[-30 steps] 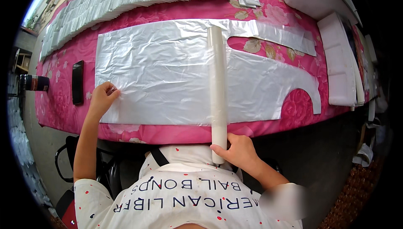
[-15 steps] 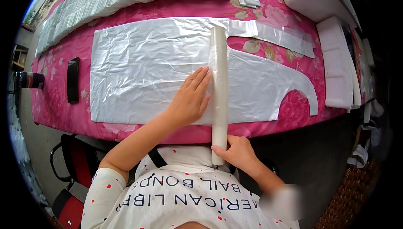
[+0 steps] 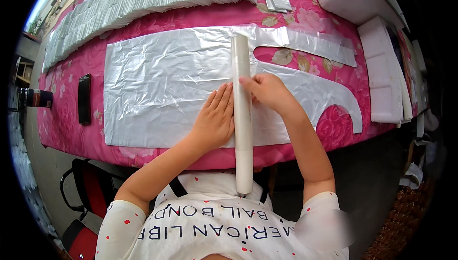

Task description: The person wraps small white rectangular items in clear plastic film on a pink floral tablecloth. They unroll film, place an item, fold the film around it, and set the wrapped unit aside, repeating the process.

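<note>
A long pale, translucent roll [image 3: 243,131] lies upright in the picture across a silvery plastic apron [image 3: 157,83], its near end reaching past the table edge to my shirt. On the apron, my left hand [image 3: 215,119] rests flat with fingers stretched out, its fingertips beside the roll's left side. My right hand [image 3: 267,90] is at the roll's upper half from the right, thumb over it and fingers curled against its side. The apron is spread out, with a neck opening and a curved cut-out at its right end.
Rows of folded white packets [image 3: 148,2] line the far left, and a few more packets [image 3: 277,1] lie farther right. A black phone [image 3: 84,98] and a dark jar [image 3: 39,98] are at left. White foam boxes [image 3: 380,69] stand at right on the pink floral tablecloth [image 3: 62,136].
My right hand has moved from the roll's near end up to its upper half. The roll has shifted slightly left and nearer, and my left hand stays flat beside it.
</note>
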